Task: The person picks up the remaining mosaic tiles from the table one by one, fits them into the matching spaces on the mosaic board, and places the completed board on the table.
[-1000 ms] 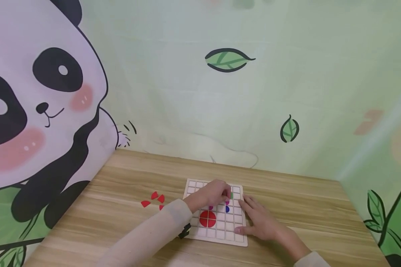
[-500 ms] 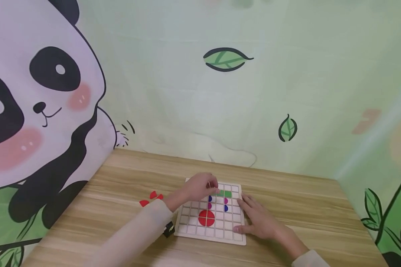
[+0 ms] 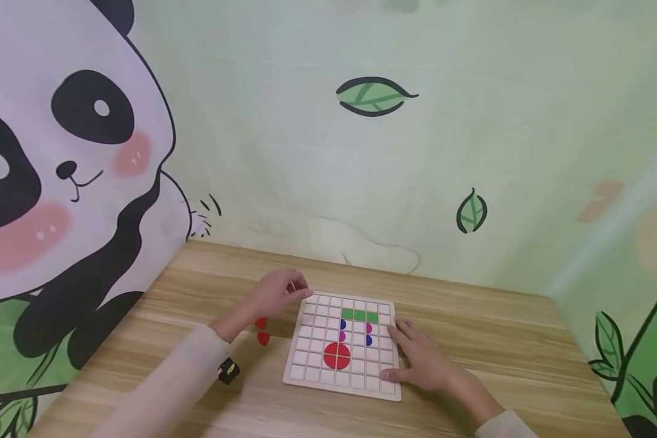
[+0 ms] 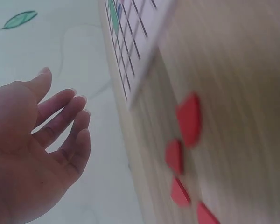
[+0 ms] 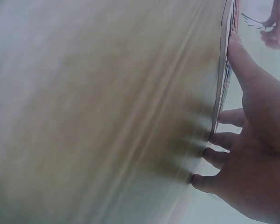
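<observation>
A white gridded board (image 3: 308, 372) lies on the table. Set in its squares are a row of green squares (image 3: 359, 315), a red circle of quarter pieces (image 3: 331, 351), and small blue half-discs (image 3: 369, 340) and pink half-discs (image 3: 369, 328). My left hand (image 3: 276, 291) hovers by the board's far left corner; the left wrist view shows its fingers loosely bent around nothing. My right hand (image 3: 424, 362) rests along the board's right edge, thumb on top and fingers spread at the side. Loose red wedge pieces (image 4: 190, 120) lie left of the board, partly hidden by my left arm in the head view.
The wooden table (image 3: 471, 328) meets a green cloth backdrop (image 3: 285, 152) printed with a panda and leaves. A black wrist device (image 3: 229, 370) sits under my left sleeve.
My left hand has moved left off the board's green row to its far left corner, uncovering three green squares and the blue and pink pieces. My right hand has stayed at the right edge.
</observation>
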Motion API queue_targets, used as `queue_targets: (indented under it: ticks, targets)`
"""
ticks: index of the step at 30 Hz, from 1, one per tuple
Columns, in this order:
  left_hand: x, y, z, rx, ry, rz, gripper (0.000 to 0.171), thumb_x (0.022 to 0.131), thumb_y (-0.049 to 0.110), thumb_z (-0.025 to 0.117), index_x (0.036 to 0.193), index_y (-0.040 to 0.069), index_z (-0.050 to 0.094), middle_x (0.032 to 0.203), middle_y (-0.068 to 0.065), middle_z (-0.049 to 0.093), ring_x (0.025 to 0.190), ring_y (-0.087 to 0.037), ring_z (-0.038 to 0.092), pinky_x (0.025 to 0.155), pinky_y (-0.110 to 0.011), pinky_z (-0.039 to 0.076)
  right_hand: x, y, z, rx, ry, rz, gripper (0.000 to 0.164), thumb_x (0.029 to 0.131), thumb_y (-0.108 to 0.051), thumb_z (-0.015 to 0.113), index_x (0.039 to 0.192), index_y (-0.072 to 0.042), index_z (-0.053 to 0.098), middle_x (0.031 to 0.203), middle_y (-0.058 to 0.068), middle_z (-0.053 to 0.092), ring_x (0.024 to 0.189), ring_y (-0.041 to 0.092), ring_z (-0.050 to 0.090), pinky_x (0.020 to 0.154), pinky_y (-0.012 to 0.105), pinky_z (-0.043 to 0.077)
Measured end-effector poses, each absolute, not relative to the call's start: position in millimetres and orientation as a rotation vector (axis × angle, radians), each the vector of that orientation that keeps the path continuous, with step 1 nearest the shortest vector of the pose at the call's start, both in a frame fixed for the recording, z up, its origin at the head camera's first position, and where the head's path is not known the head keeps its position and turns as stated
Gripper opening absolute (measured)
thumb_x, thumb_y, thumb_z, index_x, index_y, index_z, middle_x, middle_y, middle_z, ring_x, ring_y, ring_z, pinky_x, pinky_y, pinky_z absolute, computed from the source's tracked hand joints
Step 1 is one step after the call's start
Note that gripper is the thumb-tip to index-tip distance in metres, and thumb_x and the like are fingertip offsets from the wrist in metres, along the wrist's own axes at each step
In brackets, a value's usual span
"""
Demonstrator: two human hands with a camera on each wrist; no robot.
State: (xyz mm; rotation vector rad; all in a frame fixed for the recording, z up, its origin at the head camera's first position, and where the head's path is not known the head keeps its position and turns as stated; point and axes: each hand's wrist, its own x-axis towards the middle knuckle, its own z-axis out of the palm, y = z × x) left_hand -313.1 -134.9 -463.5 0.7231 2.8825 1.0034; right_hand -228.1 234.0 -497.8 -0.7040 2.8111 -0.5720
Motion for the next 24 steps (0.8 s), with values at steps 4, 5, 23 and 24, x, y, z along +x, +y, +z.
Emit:
queue_targets:
  ticks: [4, 5, 23, 24]
  targets:
    - [-312, -158, -469, 0.723, 2.899, 0.979, 0.016, 0.101, 0.025, 0.075, 0.104, 0.010, 0.074, 0.094, 0.003, 0.067, 0.088, -0.015, 0.062, 0.078, -0.034, 0.055, -229, 234, -500, -0.701, 2.814, -0.580, 0.103, 0.091, -0.065, 0.074, 0.163, -0.003, 0.036, 0.173, 0.022, 0.021, 0.159, 0.047, 0.016, 0.122, 0.070, 0.019]
    - [-312, -164, -470, 0.725, 2.894, 0.972, 0.016, 0.101, 0.024, 0.076, 0.105, 0.008, 0.074, 0.094, 0.002, 0.067, 0.088, -0.015, 0.062, 0.078, -0.034, 0.055, -229, 234, -500, -0.702, 2.815, -0.580, 0.103, 0.091, -0.065, 0.074, 0.163, -0.003, 0.036, 0.173, 0.022, 0.021, 0.159, 0.047, 0.016, 0.122, 0.070, 0.019]
    - [-288, -223, -481, 0.614, 2.858, 0.699, 0.017, 0.092, 0.012, 0.083, 0.104, 0.007, 0.072, 0.098, -0.001, 0.067, 0.090, -0.017, 0.062, 0.085, -0.040, 0.057, -229, 236, -500, -0.682, 2.807, -0.590, 0.103, 0.090, -0.064, 0.075, 0.163, -0.003, 0.035, 0.174, 0.021, 0.019, 0.159, 0.046, 0.013, 0.121, 0.072, 0.018]
    - [-287, -224, -481, 0.618, 2.862, 0.700, 0.016, 0.092, 0.011, 0.083, 0.103, 0.007, 0.072, 0.098, -0.001, 0.067, 0.089, -0.017, 0.062, 0.085, -0.039, 0.057, -229, 235, -500, -0.691, 2.807, -0.593, 0.103, 0.091, -0.064, 0.075, 0.163, -0.003, 0.035, 0.173, 0.021, 0.019, 0.159, 0.046, 0.013, 0.121, 0.072, 0.018]
